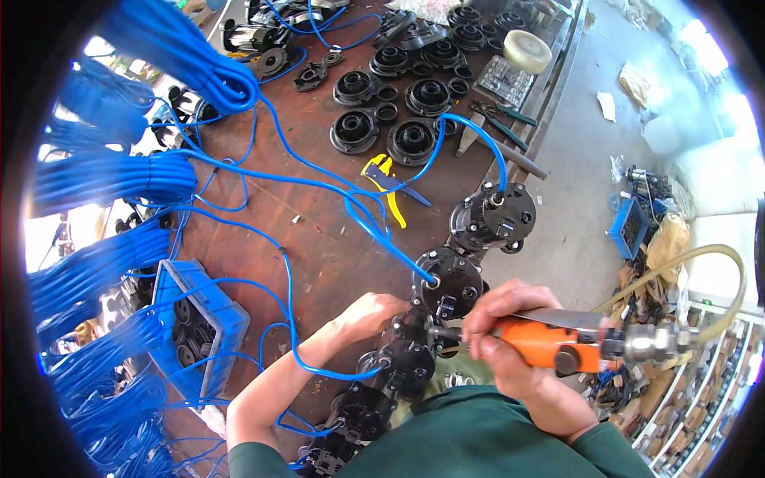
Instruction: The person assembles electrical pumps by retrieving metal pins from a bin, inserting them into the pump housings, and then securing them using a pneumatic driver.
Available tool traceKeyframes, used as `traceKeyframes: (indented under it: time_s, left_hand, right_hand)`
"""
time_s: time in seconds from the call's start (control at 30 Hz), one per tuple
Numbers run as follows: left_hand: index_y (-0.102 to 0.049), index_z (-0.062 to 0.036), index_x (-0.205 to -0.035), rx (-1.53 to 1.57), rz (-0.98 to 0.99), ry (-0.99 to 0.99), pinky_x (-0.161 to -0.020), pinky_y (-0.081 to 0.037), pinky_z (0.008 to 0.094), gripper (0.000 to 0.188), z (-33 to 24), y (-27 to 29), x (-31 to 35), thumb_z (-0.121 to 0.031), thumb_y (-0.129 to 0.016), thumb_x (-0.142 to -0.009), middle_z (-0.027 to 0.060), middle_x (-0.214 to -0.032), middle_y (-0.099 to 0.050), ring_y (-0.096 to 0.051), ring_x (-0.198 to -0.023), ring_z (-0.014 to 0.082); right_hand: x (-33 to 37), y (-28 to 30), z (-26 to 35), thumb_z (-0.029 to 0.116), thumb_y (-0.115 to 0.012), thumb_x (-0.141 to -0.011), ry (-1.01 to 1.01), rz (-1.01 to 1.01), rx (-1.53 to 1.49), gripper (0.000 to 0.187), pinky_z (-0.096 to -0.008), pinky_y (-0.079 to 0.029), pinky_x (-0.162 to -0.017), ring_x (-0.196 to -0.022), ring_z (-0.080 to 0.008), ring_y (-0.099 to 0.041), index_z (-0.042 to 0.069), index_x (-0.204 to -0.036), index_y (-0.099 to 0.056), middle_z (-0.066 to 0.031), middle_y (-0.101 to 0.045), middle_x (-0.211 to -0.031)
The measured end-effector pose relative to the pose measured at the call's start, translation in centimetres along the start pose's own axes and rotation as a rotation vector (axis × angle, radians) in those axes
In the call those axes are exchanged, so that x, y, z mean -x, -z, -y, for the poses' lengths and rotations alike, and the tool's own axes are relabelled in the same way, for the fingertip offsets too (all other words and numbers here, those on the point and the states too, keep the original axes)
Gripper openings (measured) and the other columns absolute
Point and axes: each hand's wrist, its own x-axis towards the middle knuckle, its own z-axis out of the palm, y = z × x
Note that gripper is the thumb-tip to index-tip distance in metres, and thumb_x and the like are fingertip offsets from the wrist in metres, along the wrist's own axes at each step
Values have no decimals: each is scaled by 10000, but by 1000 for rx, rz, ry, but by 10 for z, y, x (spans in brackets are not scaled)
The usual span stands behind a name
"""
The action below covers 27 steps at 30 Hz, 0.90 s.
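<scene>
My right hand [510, 331] is wrapped round an orange air screwdriver [550, 344] held nearly level. Its tip points left at one of the black pumps [410, 327] standing in a row along the table's edge; the exact contact point is hard to make out. My left hand [370, 315] has its fingers curled against the same pump, their tips partly hidden. Beyond it stand another black pump [450, 279] and a farther pump [494, 215], each with a blue cable [390, 243] coming out of its top. More pumps [358, 410] continue toward my body.
Coiled blue cables [111, 179] hang at the left, above a blue crate [239, 319] of black parts. Yellow-and-blue wire strippers [386, 187], a hammer [510, 155] and black pump casings [414, 139] lie on the brown table [239, 239]. An air hose [677, 259] arcs at the right.
</scene>
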Motion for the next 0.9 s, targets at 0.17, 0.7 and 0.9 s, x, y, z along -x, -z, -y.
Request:
traceKeyframes:
  time_s: [0.17,0.7,0.9]
  left_hand:
    - [-670,-34,-1086,42,-21,2,-806,-533,462,305,3,-4,5,-70,-642,-784,172,-952,-695,-659,-951,379]
    - [-661,-37,-812,49,-222,-157,-598,-500,474,200,-2,-13,21,-235,-674,-827,192,-696,-657,-647,-650,399]
    - [-714,-43,-1024,150,-431,0,-669,-522,486,221,12,-40,48,-134,-673,-827,222,-794,-682,-666,-746,433]
  right_hand:
    - [-7,-39,-23,-45,-652,-781,-86,174,139,241,-291,-568,-675,-730,-158,-662,-22,-1020,-625,-144,-663,-913]
    - [1,-71,-67,15,-668,-790,-110,423,304,275,-281,-553,-700,-754,-119,-646,-9,-1060,-623,-112,-689,-937]
    - [10,-64,-77,-3,-606,-844,-136,429,297,331,-284,-545,-709,-736,-120,-627,0,-1170,-547,-149,-676,-1006]
